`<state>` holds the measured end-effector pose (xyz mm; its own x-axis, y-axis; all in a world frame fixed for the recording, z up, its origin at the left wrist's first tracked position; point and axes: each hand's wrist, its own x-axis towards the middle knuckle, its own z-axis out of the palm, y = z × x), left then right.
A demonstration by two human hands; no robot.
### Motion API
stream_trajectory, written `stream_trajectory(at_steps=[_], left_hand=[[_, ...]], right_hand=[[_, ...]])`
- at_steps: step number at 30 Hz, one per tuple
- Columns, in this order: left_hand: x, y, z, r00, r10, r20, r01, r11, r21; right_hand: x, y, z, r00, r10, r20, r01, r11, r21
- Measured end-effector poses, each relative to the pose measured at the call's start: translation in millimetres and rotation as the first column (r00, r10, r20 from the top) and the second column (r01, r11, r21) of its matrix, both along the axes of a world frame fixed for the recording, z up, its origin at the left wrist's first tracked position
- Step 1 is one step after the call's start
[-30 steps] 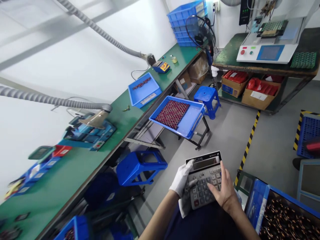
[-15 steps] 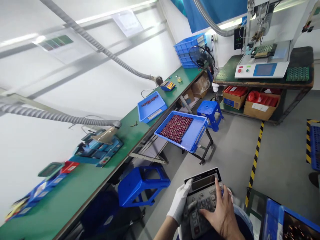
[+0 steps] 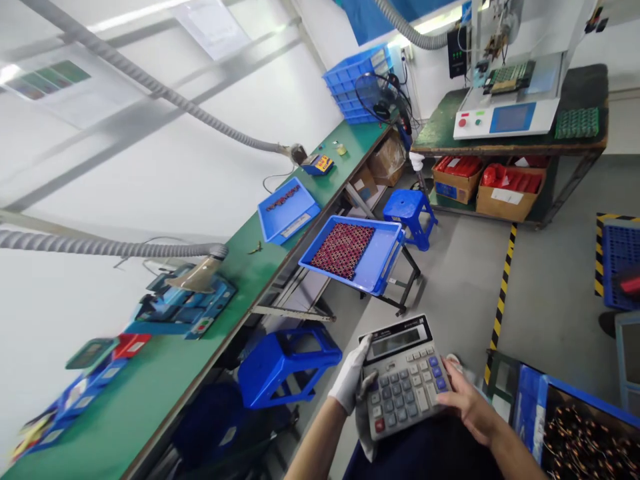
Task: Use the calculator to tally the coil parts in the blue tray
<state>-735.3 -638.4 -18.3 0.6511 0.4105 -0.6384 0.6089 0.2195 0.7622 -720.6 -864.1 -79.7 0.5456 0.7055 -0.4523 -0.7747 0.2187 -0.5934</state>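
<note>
1. Calculator (image 3: 404, 377) sits low centre over the lap, its long axis tilted up and rightward.
2. Gloved left hand (image 3: 352, 375) clasps its left edge.
3. Bare right hand (image 3: 466, 403) grips the right edge, thumb nearest the keys.

Grey desk calculator (image 3: 404, 381) with black display strip, blank screen, grey, blue and one red key, is held face up and tilted over the lap, gripped at its left edge by the gloved left hand (image 3: 351, 377) and at its right edge by the bare right hand (image 3: 467, 407).
</note>
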Motion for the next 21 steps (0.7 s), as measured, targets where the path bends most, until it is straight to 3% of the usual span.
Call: stream_trajectory(at_steps=[4, 11, 17, 21], left_hand=[[1, 3, -10.7, 0.999, -0.044, 0.005, 0.044, 0.999, -0.014], [-4, 10, -14.7, 0.989, -0.135, 0.068, 0.135, 0.991, 0.000], [-12, 14, -5.0, 0.990, -0.111, 0.088, 0.112, 0.994, -0.005], [-19, 26, 0.9, 0.996, -0.022, 0.082, 0.023, 1.000, -0.019]], right_hand=[[-7, -5, 13.4, 0.995, -0.029, -0.094, 0.023, 0.998, -0.058], [-16, 2, 6.2, 0.994, -0.082, 0.067, 0.092, 0.983, -0.161], [-13, 5, 1.8, 0.998, -0.054, 0.034, 0.057, 0.996, -0.070], [-3, 21, 1.7, 0.998, -0.008, -0.055, 0.008, 1.000, 0.002]])
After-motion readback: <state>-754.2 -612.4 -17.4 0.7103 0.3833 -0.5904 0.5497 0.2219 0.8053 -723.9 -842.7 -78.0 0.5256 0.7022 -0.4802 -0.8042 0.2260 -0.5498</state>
